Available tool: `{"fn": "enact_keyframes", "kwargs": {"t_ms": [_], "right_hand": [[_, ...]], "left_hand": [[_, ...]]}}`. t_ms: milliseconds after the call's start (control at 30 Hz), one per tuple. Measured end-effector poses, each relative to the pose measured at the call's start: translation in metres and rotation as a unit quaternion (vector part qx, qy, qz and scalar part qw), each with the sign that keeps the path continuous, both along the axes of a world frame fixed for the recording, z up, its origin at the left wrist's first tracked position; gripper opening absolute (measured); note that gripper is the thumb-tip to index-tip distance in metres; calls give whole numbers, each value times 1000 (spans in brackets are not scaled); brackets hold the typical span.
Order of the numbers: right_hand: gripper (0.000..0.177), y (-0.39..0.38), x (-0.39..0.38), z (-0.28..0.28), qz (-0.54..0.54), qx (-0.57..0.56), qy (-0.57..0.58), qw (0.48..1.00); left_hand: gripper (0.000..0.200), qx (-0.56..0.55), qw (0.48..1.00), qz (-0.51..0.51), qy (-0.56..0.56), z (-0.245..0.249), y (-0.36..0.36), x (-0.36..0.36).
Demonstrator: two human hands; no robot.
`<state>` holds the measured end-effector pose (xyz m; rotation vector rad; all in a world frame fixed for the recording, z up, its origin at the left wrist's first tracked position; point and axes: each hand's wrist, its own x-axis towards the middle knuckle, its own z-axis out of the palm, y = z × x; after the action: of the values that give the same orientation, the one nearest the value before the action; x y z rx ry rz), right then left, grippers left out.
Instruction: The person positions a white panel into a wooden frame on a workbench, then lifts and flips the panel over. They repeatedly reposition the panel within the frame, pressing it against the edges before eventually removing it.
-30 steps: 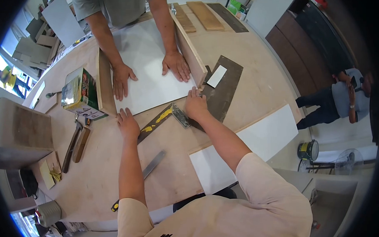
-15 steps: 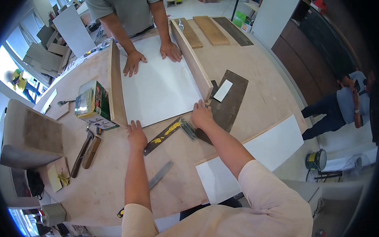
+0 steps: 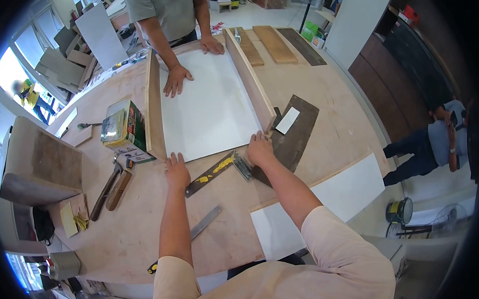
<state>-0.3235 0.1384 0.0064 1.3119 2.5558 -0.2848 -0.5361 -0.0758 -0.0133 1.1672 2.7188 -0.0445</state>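
Observation:
A white panel lies flat between two upright wooden side boards, the left one and the right one. My left hand rests at the panel's near left corner, fingers apart on the edge. At the near right corner, my right hand has its fingers on the panel's edge by the end of the right board; its grip is partly hidden. A steel square with yellow marks lies between my hands. Across the table, a co-worker's hand presses flat on the panel, the other at its far edge.
A metal tin stands against the left board. A hand plane, a steel ruler, a dark board and a white board lie on the table. Another person stands at the right.
The co-worker's one hand has moved from the panel's middle to its far edge. The view has shifted slightly; my hands remain at the near corners.

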Motion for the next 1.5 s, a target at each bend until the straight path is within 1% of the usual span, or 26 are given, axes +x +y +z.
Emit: {"fn": "enact_keyframes", "kwargs": {"t_ms": [67,167,267,300,500,600,800,900,1000,1100,1200,1300,1367,1400,1467,1500], "right_hand": [[59,-1,0,6,6,-10,-15,1000],[58,-4,2,12,13,-8,-28,999],[58,-5,1,16,21,4,-36,999],[58,-5,0,13,13,6,-20,1000],[57,-4,-1,10,25,17,-47,998],[57,-4,-1,11,33,22,-60,997],[57,-5,-1,14,26,13,-55,998],[57,-5,-1,12,23,21,-47,998],[59,-7,1,20,21,10,-49,999],[63,-7,5,17,33,13,-44,998],[63,-7,2,19,28,9,-61,998],[66,-7,-1,18,30,14,-77,996],[62,-8,-1,18,28,27,-57,998],[60,-8,-1,18,24,32,-47,998],[52,5,7,1,-34,17,100,994],[48,12,12,-7,-67,12,175,982]], "left_hand": [[72,2,1000,-3,-2,-4,-1,-1],[66,-22,1000,4,-2,2,0,2],[64,-5,1000,3,3,-2,-1,1],[63,-9,1000,5,2,4,-1,4],[58,22,1000,6,-1,1,-3,3],[65,39,999,9,-25,-1,-2,0],[63,42,999,9,-25,-5,0,-3],[59,51,999,12,1,0,3,1],[47,50,999,11,12,12,6,3],[47,-20,996,15,-90,28,24,-13],[53,43,994,19,-99,10,41,-28],[60,154,985,57,-50,-7,50,-31],[67,178,979,77,-62,-16,57,-38],[71,189,976,85,-69,-12,60,-40],[75,146,979,113,-88,-5,66,-38],[77,125,980,123,-96,2,71,-36]]}}
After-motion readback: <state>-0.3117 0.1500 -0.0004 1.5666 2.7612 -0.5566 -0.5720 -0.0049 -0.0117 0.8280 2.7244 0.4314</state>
